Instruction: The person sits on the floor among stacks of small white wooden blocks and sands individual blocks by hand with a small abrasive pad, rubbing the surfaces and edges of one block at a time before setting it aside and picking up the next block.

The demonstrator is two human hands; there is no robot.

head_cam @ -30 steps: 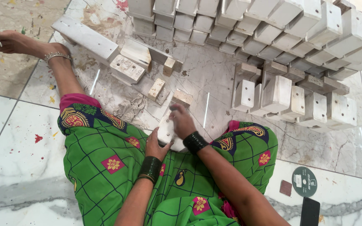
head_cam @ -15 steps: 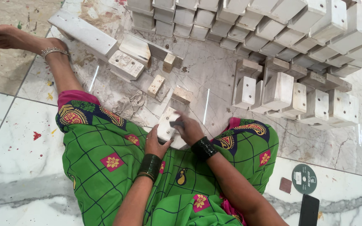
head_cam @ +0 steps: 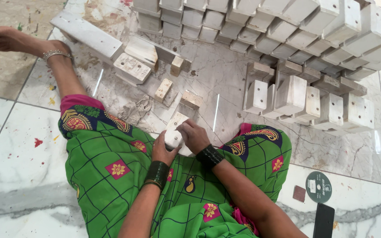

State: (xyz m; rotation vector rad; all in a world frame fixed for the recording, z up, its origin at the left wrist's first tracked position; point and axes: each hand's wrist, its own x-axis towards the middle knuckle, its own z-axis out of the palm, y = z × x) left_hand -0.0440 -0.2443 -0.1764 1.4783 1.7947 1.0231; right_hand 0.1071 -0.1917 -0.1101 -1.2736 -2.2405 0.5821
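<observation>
Both hands clasp one small white rectangular stone block [head_cam: 174, 129] just above the lap: left hand [head_cam: 163, 151] beneath, right hand [head_cam: 196, 135] covering its near end, hiding that part. Similar blocks [head_cam: 287, 94] crowd the far marble floor [head_cam: 5, 145], cut off above.

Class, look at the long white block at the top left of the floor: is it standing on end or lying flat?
Lying flat. The long white block rests lengthwise on the floor, its broad face upward.

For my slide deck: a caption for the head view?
Seated on the floor, both hands hold a white block beside stacked blocks.
</observation>
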